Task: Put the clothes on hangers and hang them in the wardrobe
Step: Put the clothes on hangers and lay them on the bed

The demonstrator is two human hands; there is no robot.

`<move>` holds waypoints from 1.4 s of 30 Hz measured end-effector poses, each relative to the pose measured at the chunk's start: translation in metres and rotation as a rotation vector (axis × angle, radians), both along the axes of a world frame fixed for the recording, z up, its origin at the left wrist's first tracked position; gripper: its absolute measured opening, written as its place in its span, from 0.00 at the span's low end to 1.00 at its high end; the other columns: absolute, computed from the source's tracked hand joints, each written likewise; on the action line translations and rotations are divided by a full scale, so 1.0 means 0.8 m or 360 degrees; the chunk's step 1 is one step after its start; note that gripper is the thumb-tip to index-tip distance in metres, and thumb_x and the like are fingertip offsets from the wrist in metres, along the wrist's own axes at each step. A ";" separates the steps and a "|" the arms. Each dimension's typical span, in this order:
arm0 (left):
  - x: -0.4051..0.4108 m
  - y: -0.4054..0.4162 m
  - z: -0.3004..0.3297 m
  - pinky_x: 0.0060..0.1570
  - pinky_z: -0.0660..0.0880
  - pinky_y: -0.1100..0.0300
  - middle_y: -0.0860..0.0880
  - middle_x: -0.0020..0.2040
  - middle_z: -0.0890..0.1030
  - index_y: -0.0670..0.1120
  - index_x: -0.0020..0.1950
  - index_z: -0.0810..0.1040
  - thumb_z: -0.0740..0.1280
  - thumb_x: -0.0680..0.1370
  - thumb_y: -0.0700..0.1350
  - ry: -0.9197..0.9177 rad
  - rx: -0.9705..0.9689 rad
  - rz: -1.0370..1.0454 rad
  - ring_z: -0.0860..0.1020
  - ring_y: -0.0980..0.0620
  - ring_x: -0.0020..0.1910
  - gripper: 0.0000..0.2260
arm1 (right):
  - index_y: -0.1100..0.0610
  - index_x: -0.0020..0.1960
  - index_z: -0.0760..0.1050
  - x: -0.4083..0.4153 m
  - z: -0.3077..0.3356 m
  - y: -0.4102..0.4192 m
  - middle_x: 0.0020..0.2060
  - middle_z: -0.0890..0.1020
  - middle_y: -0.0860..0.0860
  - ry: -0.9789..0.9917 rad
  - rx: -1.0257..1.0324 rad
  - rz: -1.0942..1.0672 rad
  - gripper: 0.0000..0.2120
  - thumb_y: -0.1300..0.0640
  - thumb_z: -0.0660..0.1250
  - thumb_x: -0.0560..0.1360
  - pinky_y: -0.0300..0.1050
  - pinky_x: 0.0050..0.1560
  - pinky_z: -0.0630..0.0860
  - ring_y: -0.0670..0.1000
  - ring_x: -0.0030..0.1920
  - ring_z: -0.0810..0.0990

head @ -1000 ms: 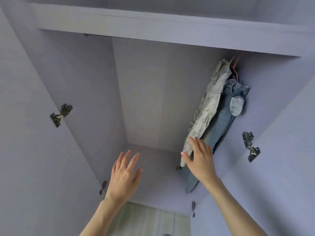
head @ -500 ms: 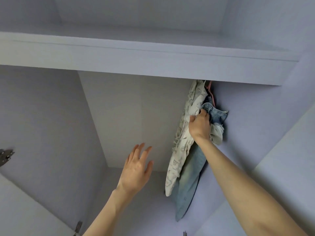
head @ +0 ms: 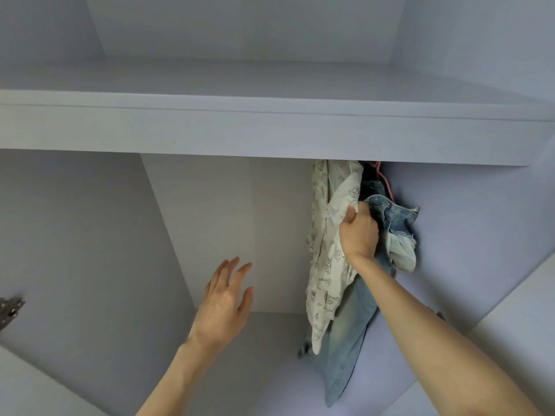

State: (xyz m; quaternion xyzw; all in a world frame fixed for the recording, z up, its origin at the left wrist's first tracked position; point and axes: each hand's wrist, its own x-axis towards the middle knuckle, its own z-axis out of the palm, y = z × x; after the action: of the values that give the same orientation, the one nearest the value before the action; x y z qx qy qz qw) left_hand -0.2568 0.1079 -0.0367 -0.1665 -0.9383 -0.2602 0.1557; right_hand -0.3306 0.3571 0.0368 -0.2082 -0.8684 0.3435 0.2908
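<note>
Since a second ago the right hand (head: pixel 359 232) has climbed from the hem of the printed shirt (head: pixel 329 250) to its upper part, and the view has tilted up, so the shelf (head: pixel 270 127) now fills the top half. Half a second ago that hand was already bunched in the cloth; it sits much the same now.

Cream with a small grey print, the shirt hangs at the right end of the wardrobe (head: pixel 90 235), its top hidden under the shelf's front edge. Right-hand fingers are curled into a fold of it, the thumb pressing cloth from the left, so the grip is closed on the shirt. Just behind and to the right hang the jeans (head: pixel 348 349), touching the shirt; their waistband and a pale pocket lining bulge out beside the knuckles, and the legs drop lower than the shirt's hem. A thin pink hanger (head: pixel 386 183) shows above the jeans, running up under the shelf; what it hooks on is hidden.

Lower and well apart to the left, the left hand (head: pixel 225 304) is raised with fingers spread and straight, holding nothing, in front of the back panel.

A metal hinge (head: pixel 10 310) shows at the far left edge.
</note>
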 end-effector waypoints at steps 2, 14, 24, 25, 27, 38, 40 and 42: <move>-0.004 0.001 0.003 0.59 0.72 0.41 0.41 0.67 0.71 0.47 0.66 0.68 0.53 0.77 0.53 -0.0004 0.0002 -0.0014 0.68 0.38 0.67 0.20 | 0.66 0.54 0.71 0.008 -0.006 0.002 0.43 0.80 0.66 0.0138 0.0112 0.0124 0.11 0.58 0.56 0.80 0.50 0.37 0.67 0.66 0.44 0.78; -0.007 -0.047 0.037 0.65 0.67 0.46 0.42 0.71 0.64 0.46 0.72 0.63 0.59 0.79 0.49 0.0122 0.0218 0.0179 0.63 0.43 0.70 0.22 | 0.57 0.33 0.72 0.083 -0.046 -0.025 0.23 0.67 0.45 0.0478 0.0658 0.0939 0.13 0.50 0.61 0.73 0.36 0.24 0.61 0.46 0.25 0.62; 0.089 -0.145 0.008 0.30 0.64 0.58 0.56 0.29 0.69 0.46 0.53 0.77 0.57 0.79 0.53 -0.0026 0.0101 0.0601 0.74 0.47 0.31 0.14 | 0.56 0.36 0.80 0.125 -0.049 -0.109 0.28 0.80 0.46 0.0605 0.0675 0.1169 0.11 0.52 0.64 0.70 0.40 0.27 0.71 0.45 0.28 0.76; 0.108 -0.155 -0.006 0.31 0.66 0.57 0.56 0.29 0.70 0.48 0.50 0.76 0.56 0.78 0.54 -0.0124 0.0147 0.0598 0.75 0.47 0.31 0.14 | 0.56 0.36 0.81 0.132 -0.056 -0.118 0.28 0.81 0.46 0.0588 0.0668 0.1161 0.11 0.51 0.64 0.70 0.39 0.29 0.71 0.46 0.29 0.76; 0.146 -0.174 -0.031 0.31 0.68 0.57 0.56 0.27 0.71 0.54 0.43 0.73 0.57 0.76 0.57 -0.0277 0.0300 0.0570 0.73 0.55 0.29 0.10 | 0.56 0.36 0.81 0.147 -0.074 -0.136 0.30 0.81 0.46 0.0515 0.0662 0.1178 0.11 0.51 0.64 0.69 0.37 0.36 0.68 0.48 0.35 0.75; 0.336 -0.216 -0.044 0.28 0.60 0.56 0.53 0.20 0.62 0.42 0.31 0.66 0.72 0.70 0.56 -0.0274 0.0751 0.1547 0.60 0.48 0.26 0.22 | 0.49 0.53 0.81 0.218 -0.096 -0.227 0.39 0.76 0.40 -0.0386 0.0205 0.1882 0.10 0.50 0.67 0.74 0.42 0.48 0.71 0.46 0.47 0.77; 0.378 -0.212 -0.045 0.27 0.59 0.57 0.53 0.21 0.62 0.41 0.32 0.66 0.72 0.69 0.55 -0.0232 0.0773 0.1662 0.60 0.48 0.26 0.22 | 0.48 0.52 0.81 0.236 -0.103 -0.244 0.37 0.74 0.39 -0.0414 0.0178 0.2008 0.09 0.49 0.66 0.74 0.48 0.49 0.74 0.46 0.44 0.77; 0.421 -0.201 -0.045 0.27 0.60 0.56 0.53 0.22 0.63 0.40 0.31 0.66 0.72 0.69 0.55 -0.0210 0.0734 0.1767 0.60 0.49 0.25 0.23 | 0.48 0.51 0.81 0.258 -0.109 -0.257 0.36 0.74 0.41 -0.0428 0.0223 0.2063 0.08 0.49 0.66 0.74 0.44 0.45 0.72 0.45 0.42 0.75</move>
State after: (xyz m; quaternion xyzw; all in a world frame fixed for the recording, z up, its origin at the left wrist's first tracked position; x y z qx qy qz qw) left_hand 0.0802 -0.0530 -0.0729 0.4025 -0.8121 -0.3466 0.2418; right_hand -0.1239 0.1513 -0.0507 0.3344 -0.8669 0.3625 -0.0725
